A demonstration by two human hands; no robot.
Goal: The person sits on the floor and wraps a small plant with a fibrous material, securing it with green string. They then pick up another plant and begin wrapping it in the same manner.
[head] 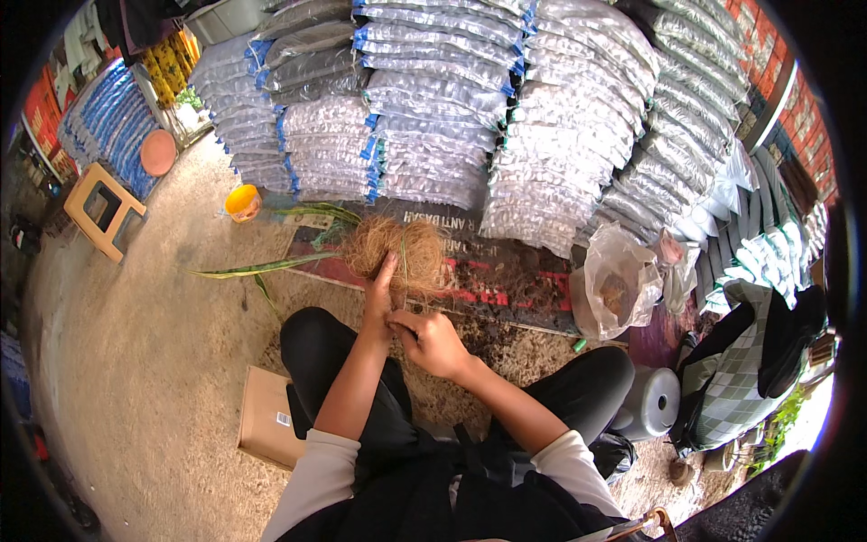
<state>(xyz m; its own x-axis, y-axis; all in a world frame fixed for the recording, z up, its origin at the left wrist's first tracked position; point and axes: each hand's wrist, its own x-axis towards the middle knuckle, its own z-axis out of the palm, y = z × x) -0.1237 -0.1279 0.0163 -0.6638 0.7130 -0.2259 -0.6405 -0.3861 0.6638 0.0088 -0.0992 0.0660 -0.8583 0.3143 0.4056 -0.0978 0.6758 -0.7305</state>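
Note:
A bundle of brown coconut fibre (366, 245) lies before me, with a thin green string (402, 252) around it. Long green-and-yellow leaves (271, 265) stick out from its left side. My left hand (381, 291) is pressed against the near side of the bundle, its thumb up on the fibre; its other fingers are hidden beneath. Close to my left wrist, my right hand (430, 340) has its thumb and forefinger pinched together, apparently on a thin strand too small to make out clearly. The bundle is above a dark printed sheet (501, 271) scattered with loose brown fibre.
Stacks of filled plastic bags (433, 135) line the far side. A yellow tub (242, 203) and a beige stool (105, 210) are at left. An open clear plastic bag (613, 291) stands at right, near a grey cylindrical container (650, 403). A cardboard box (264, 413) lies beside my left knee.

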